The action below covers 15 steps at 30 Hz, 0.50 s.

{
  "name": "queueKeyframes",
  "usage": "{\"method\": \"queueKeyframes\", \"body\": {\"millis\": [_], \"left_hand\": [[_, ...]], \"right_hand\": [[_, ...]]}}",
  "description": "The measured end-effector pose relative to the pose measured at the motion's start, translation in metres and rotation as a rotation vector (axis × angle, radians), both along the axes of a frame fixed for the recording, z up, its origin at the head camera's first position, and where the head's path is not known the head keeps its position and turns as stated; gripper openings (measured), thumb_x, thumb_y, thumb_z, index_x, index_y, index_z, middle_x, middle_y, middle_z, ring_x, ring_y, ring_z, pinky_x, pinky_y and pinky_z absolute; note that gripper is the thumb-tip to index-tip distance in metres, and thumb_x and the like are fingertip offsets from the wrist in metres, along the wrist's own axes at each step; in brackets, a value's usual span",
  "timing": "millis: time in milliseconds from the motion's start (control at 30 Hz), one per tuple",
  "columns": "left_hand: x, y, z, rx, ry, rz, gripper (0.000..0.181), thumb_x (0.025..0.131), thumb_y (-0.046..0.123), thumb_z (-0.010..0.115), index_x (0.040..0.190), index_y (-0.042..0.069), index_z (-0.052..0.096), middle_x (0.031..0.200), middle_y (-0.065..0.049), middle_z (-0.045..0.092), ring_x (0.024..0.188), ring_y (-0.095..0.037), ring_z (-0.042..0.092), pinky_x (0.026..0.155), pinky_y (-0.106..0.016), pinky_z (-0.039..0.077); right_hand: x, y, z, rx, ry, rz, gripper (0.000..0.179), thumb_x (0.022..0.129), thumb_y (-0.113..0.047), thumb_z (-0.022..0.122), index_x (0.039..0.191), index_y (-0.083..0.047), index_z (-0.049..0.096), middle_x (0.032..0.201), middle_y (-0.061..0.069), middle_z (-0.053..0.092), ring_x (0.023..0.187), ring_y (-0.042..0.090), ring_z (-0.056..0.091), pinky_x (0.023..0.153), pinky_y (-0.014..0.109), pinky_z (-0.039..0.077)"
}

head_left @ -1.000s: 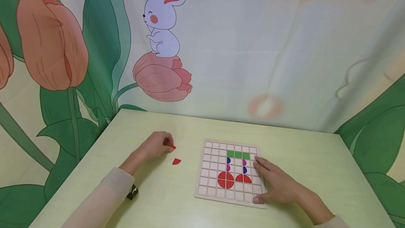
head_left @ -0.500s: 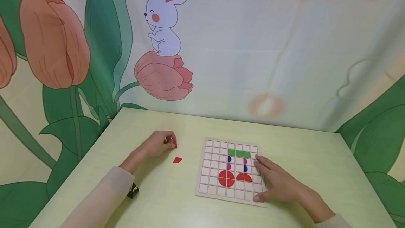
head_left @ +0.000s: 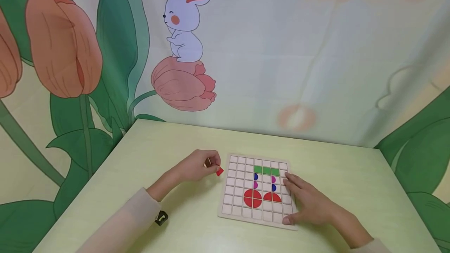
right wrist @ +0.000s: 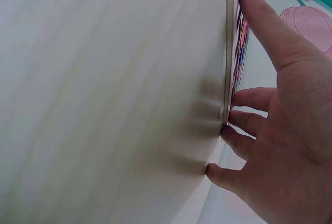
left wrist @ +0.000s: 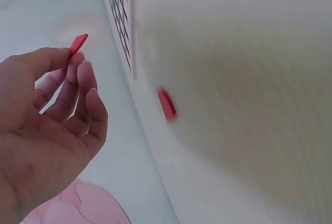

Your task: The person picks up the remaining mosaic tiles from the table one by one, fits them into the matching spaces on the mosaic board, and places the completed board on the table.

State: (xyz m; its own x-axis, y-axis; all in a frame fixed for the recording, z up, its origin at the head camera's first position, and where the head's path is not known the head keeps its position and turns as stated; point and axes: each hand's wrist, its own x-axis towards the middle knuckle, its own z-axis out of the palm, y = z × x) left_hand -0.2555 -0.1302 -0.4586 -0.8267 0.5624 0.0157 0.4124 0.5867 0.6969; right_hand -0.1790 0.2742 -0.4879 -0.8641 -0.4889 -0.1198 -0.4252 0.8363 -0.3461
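Observation:
My left hand (head_left: pixel 197 165) pinches a small red piece (head_left: pixel 220 171) between thumb and fingertips, held up just left of the wooden grid board (head_left: pixel 222 206). A second red piece (left wrist: pixel 167 103) lies on the table in the left wrist view; the left hand hides it from the head view. On the board sit a row of green squares (head_left: pixel 266 171), blue and magenta half-circles, a red circle (head_left: pixel 252 198) of quarter pieces and a red half-circle (head_left: pixel 272 197). My right hand (head_left: pixel 311 202) rests along the board's right edge, fingers spread, thumb at the near corner.
The pale table (head_left: pixel 183 221) reaches back to a curtain (head_left: pixel 253 69) printed with tulips and a rabbit. A small black object (head_left: pixel 161 218) shows under the left sleeve.
Holding the red piece, my left hand has moved right toward the board and now covers the loose piece on the table. The right hand still rests at the board's edge.

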Motion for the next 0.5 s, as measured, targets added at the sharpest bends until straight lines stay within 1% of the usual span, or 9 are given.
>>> {"method": "queueKeyframes", "body": {"millis": [133, 233, 367, 500], "left_hand": [[0.009, 0.02, 0.001, 0.013, 0.015, -0.087, 0.006, 0.101, 0.015, 0.072, 0.1, 0.017, 0.067, 0.086, 0.009, 0.066, 0.082, -0.011, 0.061, 0.077, -0.027, 0.054], [0.013, 0.034, 0.001, 0.025, 0.002, -0.136, 0.005, 0.101, 0.016, 0.072, 0.102, 0.016, 0.067, 0.087, 0.009, 0.066, 0.082, -0.009, 0.061, 0.079, -0.026, 0.055], [0.016, 0.052, 0.003, 0.045, -0.013, -0.163, 0.006, 0.102, 0.016, 0.072, 0.101, 0.017, 0.067, 0.086, 0.008, 0.066, 0.081, -0.007, 0.061, 0.078, -0.024, 0.055], [0.021, 0.069, 0.0, 0.059, -0.027, -0.18, 0.008, 0.101, 0.015, 0.073, 0.1, 0.02, 0.067, 0.085, 0.009, 0.066, 0.079, -0.007, 0.06, 0.075, -0.022, 0.054]], "right_hand": [[-0.001, -0.001, 0.0, -0.001, 0.002, 0.003, 0.128, 0.071, -0.08, 0.079, 0.161, 0.001, 0.038, 0.173, 0.018, 0.025, 0.156, 0.046, 0.027, 0.118, 0.063, 0.034], [-0.001, 0.0, -0.001, -0.005, 0.002, 0.004, 0.129, 0.071, -0.081, 0.079, 0.161, 0.001, 0.038, 0.173, 0.018, 0.024, 0.156, 0.046, 0.027, 0.119, 0.063, 0.034], [-0.002, 0.001, -0.002, -0.005, 0.001, -0.001, 0.128, 0.071, -0.08, 0.079, 0.161, 0.001, 0.038, 0.173, 0.018, 0.024, 0.156, 0.046, 0.026, 0.119, 0.063, 0.033], [-0.001, -0.001, -0.002, -0.016, -0.016, -0.011, 0.127, 0.071, -0.078, 0.081, 0.162, 0.0, 0.038, 0.173, 0.017, 0.024, 0.156, 0.045, 0.026, 0.119, 0.063, 0.033]]}}
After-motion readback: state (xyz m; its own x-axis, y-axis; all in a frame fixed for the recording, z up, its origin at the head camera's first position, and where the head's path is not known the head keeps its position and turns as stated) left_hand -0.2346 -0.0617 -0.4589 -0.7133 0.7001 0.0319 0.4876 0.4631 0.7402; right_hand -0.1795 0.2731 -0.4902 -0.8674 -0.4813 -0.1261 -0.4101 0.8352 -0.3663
